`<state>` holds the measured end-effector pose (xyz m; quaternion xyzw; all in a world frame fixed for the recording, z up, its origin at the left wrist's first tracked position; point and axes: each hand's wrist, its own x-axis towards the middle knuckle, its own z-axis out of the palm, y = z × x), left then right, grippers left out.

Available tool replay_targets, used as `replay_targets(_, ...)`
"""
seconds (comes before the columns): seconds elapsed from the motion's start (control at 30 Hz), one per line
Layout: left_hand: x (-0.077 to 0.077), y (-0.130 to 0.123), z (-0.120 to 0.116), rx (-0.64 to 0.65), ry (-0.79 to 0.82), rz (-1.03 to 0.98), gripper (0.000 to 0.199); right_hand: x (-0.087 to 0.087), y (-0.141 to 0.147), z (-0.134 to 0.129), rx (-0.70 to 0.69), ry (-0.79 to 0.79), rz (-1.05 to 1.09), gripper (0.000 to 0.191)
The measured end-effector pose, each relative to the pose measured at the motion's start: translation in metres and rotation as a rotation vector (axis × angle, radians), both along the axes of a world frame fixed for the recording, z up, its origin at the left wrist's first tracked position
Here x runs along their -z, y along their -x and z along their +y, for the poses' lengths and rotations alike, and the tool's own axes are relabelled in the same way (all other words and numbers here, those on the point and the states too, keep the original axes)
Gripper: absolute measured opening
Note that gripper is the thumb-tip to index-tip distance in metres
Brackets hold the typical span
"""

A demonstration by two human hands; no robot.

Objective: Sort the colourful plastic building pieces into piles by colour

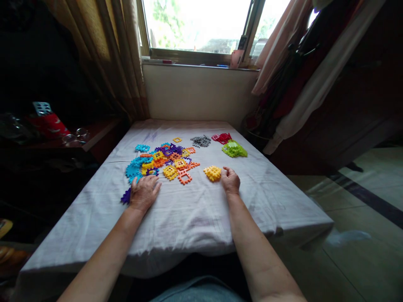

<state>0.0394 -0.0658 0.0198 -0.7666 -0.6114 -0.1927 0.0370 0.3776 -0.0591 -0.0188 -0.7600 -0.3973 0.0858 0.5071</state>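
My left hand (145, 191) lies palm down on the near left edge of a mixed pile of plastic interlocking building pieces, its fingers apart. Blue pieces (134, 167) show just beyond its fingertips, and a purple piece (126, 196) lies beside it on the left. My right hand (231, 181) rests on the cloth with curled fingers, against the right side of a small heap of yellow pieces (212, 173). Whatever its fingers may hold is hidden. Between the hands lie yellow square pieces (170, 172) and an orange square frame (184, 178).
Grey pieces (200, 141), red pieces (224, 137) and lime green pieces (234, 149) form separate heaps farther back on the white tablecloth (195, 214). A lone yellow frame (177, 139) lies behind the mixed pile. Beyond the table are a wall and a window (195, 25).
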Motion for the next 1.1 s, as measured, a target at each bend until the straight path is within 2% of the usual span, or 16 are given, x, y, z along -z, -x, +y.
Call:
replay_targets(0.13,-0.009,0.005,-0.008,0.006,0.004,0.052,0.032,-0.008,0.004,-0.005,-0.022,0.060,0.000,0.037)
replay_targets(0.3,-0.024,0.016,-0.003,-0.106,0.044,0.148,0.041,-0.014,0.007,-0.008,-0.038,0.093,0.010,0.037)
replay_targets(0.4,-0.031,0.023,0.011,-0.185,0.048,0.150,0.041,-0.012,0.006,-0.007,-0.042,0.053,0.007,0.036)
replay_targets(0.5,-0.036,0.024,0.030,-0.204,0.044,0.161,0.039,-0.009,0.006,-0.006,-0.038,0.026,-0.006,0.035)
replay_targets(0.67,-0.036,0.014,0.062,-0.261,0.212,0.256,0.047,-0.003,0.006,-0.005,-0.023,-0.017,-0.035,0.034)
replay_targets(0.8,-0.036,0.011,0.075,-0.289,0.224,0.236,0.036,0.000,0.006,-0.004,-0.007,-0.070,-0.026,0.035)
replay_targets(0.9,-0.041,0.014,0.074,-0.270,0.220,0.228,0.029,-0.002,0.006,-0.004,-0.002,-0.079,0.007,0.037)
replay_targets(1.03,-0.052,0.023,0.061,-0.240,0.157,0.212,0.038,-0.006,0.007,-0.006,-0.008,-0.095,0.048,0.038)
replay_targets(1.1,-0.053,0.025,0.054,-0.206,0.090,0.126,0.040,-0.008,0.010,-0.007,-0.017,-0.107,0.036,0.038)
